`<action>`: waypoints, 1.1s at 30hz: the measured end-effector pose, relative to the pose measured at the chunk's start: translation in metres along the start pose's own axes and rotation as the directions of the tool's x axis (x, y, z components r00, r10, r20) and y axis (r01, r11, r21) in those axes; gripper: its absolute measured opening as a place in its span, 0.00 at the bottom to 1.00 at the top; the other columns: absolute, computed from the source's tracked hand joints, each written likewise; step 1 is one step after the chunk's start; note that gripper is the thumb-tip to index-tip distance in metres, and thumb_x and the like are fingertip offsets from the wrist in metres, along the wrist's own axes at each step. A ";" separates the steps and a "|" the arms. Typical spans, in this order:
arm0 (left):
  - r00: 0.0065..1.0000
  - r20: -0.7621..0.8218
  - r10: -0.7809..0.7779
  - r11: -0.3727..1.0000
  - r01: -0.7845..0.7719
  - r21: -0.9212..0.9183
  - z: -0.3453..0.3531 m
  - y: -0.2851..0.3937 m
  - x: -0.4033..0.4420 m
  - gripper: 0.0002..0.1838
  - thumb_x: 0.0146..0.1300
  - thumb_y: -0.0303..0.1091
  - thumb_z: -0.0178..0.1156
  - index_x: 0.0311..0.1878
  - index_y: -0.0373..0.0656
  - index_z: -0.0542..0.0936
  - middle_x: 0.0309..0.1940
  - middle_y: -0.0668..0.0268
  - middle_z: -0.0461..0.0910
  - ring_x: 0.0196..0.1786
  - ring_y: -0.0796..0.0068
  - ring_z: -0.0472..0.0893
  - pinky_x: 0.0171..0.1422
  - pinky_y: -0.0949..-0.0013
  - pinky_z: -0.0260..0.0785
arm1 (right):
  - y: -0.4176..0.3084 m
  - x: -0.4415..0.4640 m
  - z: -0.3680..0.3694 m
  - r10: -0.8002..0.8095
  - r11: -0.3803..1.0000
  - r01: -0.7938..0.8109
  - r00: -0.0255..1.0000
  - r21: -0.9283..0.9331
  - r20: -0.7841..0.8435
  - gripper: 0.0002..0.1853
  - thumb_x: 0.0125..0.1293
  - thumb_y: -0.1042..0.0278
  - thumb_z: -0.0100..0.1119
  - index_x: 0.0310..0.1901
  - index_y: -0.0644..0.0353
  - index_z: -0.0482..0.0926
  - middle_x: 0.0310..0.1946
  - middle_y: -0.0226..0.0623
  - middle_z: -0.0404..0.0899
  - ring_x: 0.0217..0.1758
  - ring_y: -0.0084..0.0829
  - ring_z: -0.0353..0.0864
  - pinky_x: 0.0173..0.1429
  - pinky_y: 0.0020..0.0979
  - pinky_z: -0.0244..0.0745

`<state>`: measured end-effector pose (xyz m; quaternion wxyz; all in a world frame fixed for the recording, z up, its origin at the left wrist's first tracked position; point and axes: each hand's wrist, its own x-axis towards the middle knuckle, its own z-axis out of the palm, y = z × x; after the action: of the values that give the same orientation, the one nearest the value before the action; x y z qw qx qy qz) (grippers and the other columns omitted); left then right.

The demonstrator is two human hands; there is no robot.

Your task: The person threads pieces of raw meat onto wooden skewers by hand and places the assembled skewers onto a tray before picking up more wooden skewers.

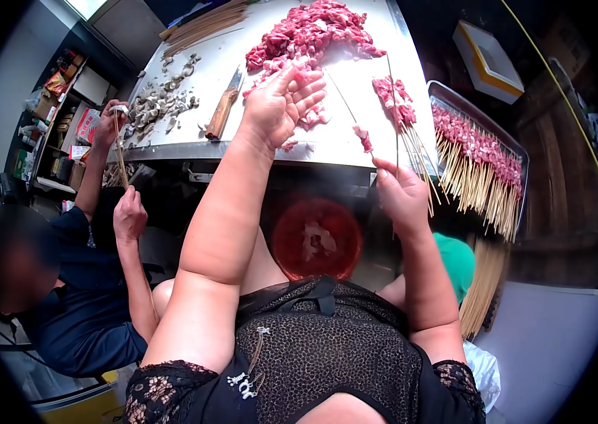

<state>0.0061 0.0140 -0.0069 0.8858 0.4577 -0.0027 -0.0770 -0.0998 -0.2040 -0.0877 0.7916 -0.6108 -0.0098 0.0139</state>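
While right hand (403,196) pinches meat skewer (362,140), left hand (278,106) splays wide; tray (526,168) holds loaded skewers (476,159), red basin (285,244) contents unclear.

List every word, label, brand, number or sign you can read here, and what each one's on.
No text reads clearly.
Red-and-white box, far left: print too blurred.
Other packs around it: too small.
Brooch: letter-like shapes, cannot make out.

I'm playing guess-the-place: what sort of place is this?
Probably a food-prep room: there's raw meat heaped on a table, a knife, and a tray of meat skewers.
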 end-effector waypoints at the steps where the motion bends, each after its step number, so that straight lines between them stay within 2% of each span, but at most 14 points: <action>1: 1.000 -0.003 0.015 0.999 -0.015 0.035 0.001 -0.001 -0.002 0.17 0.71 0.34 0.43 0.58 0.33 0.63 0.51 0.46 0.72 0.54 0.58 0.76 0.60 0.60 0.72 | 0.000 -0.001 0.000 -0.011 0.999 0.012 1.000 -0.051 0.006 0.12 0.65 0.73 0.54 0.48 0.65 0.78 0.24 0.20 0.71 0.23 0.09 0.64 0.26 0.12 0.58; 6: 0.997 0.043 0.065 0.996 -0.067 0.059 -0.003 0.000 0.001 0.15 0.67 0.28 0.51 0.54 0.34 0.66 0.47 0.50 0.75 0.49 0.62 0.79 0.54 0.64 0.76 | -0.003 -0.004 0.004 -0.024 0.994 0.027 0.999 -0.105 0.033 0.11 0.65 0.73 0.54 0.48 0.65 0.78 0.24 0.19 0.71 0.23 0.09 0.63 0.27 0.13 0.58; 8: 0.989 -0.073 0.132 0.987 -0.125 0.099 -0.001 0.001 0.001 0.15 0.64 0.23 0.54 0.53 0.36 0.67 0.43 0.53 0.78 0.46 0.64 0.81 0.51 0.66 0.78 | -0.004 -0.005 0.005 -0.017 0.992 0.022 0.999 -0.121 0.040 0.11 0.65 0.73 0.54 0.48 0.65 0.78 0.24 0.19 0.70 0.24 0.09 0.63 0.27 0.13 0.58; 11: 0.976 -0.126 0.180 0.977 -0.162 0.139 0.003 0.003 -0.001 0.17 0.62 0.23 0.56 0.54 0.37 0.66 0.42 0.54 0.78 0.46 0.64 0.81 0.51 0.65 0.78 | -0.003 -0.004 0.007 -0.028 0.991 0.038 0.997 -0.128 0.075 0.12 0.65 0.72 0.54 0.48 0.65 0.78 0.24 0.20 0.71 0.24 0.09 0.63 0.27 0.13 0.58; 18: 0.988 -0.067 0.141 0.989 -0.137 0.058 0.001 0.002 -0.003 0.17 0.65 0.22 0.50 0.56 0.36 0.65 0.45 0.51 0.76 0.48 0.60 0.80 0.52 0.63 0.77 | -0.003 -0.002 0.010 0.005 0.991 0.000 0.999 -0.134 0.041 0.12 0.65 0.73 0.54 0.48 0.64 0.78 0.24 0.20 0.71 0.23 0.09 0.63 0.26 0.13 0.58; 20: 0.995 -0.021 0.093 0.995 -0.094 -0.044 -0.001 0.003 -0.002 0.17 0.66 0.21 0.48 0.58 0.36 0.64 0.46 0.50 0.76 0.48 0.59 0.80 0.55 0.61 0.76 | -0.001 -0.002 0.009 0.002 0.991 0.002 1.000 -0.132 0.031 0.12 0.65 0.73 0.54 0.48 0.64 0.78 0.24 0.21 0.71 0.23 0.09 0.63 0.26 0.13 0.58; 23: 0.996 -0.061 0.063 0.989 -0.070 -0.133 0.001 0.006 -0.005 0.16 0.65 0.22 0.49 0.56 0.36 0.64 0.46 0.49 0.76 0.49 0.58 0.79 0.57 0.59 0.75 | -0.001 -0.002 0.009 0.009 0.992 -0.005 0.999 -0.124 0.034 0.11 0.65 0.73 0.54 0.48 0.64 0.79 0.24 0.20 0.71 0.23 0.09 0.63 0.26 0.13 0.58; 24: 0.996 -0.063 0.064 0.988 -0.072 -0.133 0.001 0.005 -0.004 0.16 0.65 0.22 0.49 0.56 0.36 0.64 0.46 0.49 0.76 0.49 0.58 0.79 0.57 0.59 0.75 | -0.002 -0.003 0.010 0.004 0.991 0.001 0.999 -0.133 0.041 0.11 0.65 0.73 0.54 0.48 0.64 0.79 0.24 0.20 0.71 0.23 0.09 0.63 0.26 0.13 0.58; 26: 0.975 -0.146 0.165 0.986 -0.167 -0.001 0.001 0.000 0.000 0.14 0.65 0.22 0.50 0.54 0.37 0.65 0.46 0.49 0.75 0.49 0.59 0.79 0.57 0.59 0.75 | -0.002 -0.004 0.011 0.001 0.990 0.007 0.999 -0.144 0.052 0.11 0.64 0.74 0.54 0.47 0.64 0.79 0.24 0.20 0.71 0.23 0.09 0.63 0.26 0.13 0.58; 30: 0.967 -0.185 0.173 0.982 -0.184 -0.044 -0.001 -0.003 0.003 0.13 0.65 0.22 0.51 0.52 0.38 0.65 0.45 0.50 0.76 0.48 0.60 0.79 0.57 0.60 0.75 | 0.001 -0.005 0.012 -0.065 0.968 0.081 0.995 -0.238 0.076 0.11 0.64 0.73 0.55 0.46 0.63 0.80 0.25 0.20 0.72 0.24 0.09 0.63 0.27 0.14 0.60; 33: 0.973 -0.152 0.175 0.978 -0.189 -0.088 -0.002 -0.006 0.004 0.16 0.63 0.20 0.52 0.53 0.40 0.64 0.43 0.53 0.77 0.45 0.64 0.80 0.53 0.64 0.77 | 0.000 -0.005 0.012 -0.078 0.958 0.098 0.993 -0.270 0.087 0.11 0.64 0.73 0.56 0.46 0.63 0.80 0.25 0.21 0.72 0.25 0.10 0.65 0.29 0.15 0.62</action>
<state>0.0097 0.0118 -0.0129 0.9091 0.4143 0.0230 0.0377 -0.1049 -0.1922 -0.0848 0.6987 -0.7122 -0.0686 0.0002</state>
